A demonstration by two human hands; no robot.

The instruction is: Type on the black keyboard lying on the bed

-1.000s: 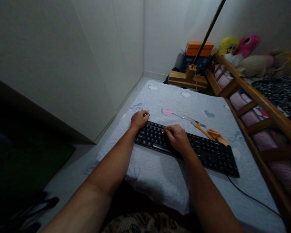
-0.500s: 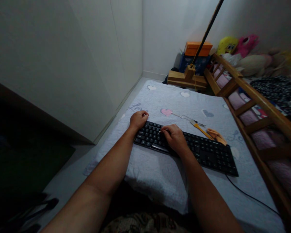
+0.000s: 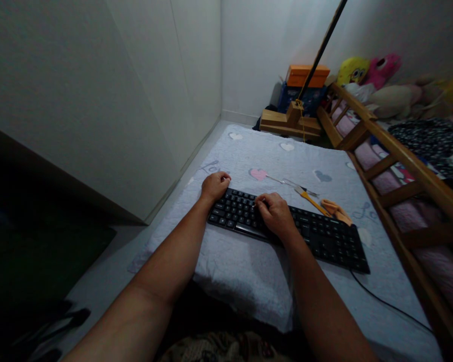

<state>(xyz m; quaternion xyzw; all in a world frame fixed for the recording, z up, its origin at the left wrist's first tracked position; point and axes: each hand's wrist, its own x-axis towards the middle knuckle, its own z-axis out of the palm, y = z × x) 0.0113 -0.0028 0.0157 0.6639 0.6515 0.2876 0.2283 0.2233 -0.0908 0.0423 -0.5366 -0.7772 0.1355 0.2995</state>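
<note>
A black wired keyboard (image 3: 324, 241) lies across a grey quilted mat (image 3: 249, 151) with heart patches. My left hand (image 3: 215, 185) is closed over the keyboard's far left corner, its fingers curled round the edge. My right hand (image 3: 275, 213) rests on the left half of the keys. Its thumb and forefinger pinch together over a key, with a small pale tip showing between them that I cannot make out.
Beyond the keyboard lie a thin metal tool (image 3: 290, 183), a yellow-handled tool (image 3: 310, 199) and an orange-handled tool (image 3: 336, 211). A wooden bed rail (image 3: 400, 151) runs along the right, with plush toys (image 3: 377, 75) behind it. A wooden stand with a pole (image 3: 290, 120) and boxes (image 3: 305, 75) fill the corner. White walls close off the left side.
My right hand has shifted very slightly over the keys. My left hand stays on the corner, and the keyboard has not moved.
</note>
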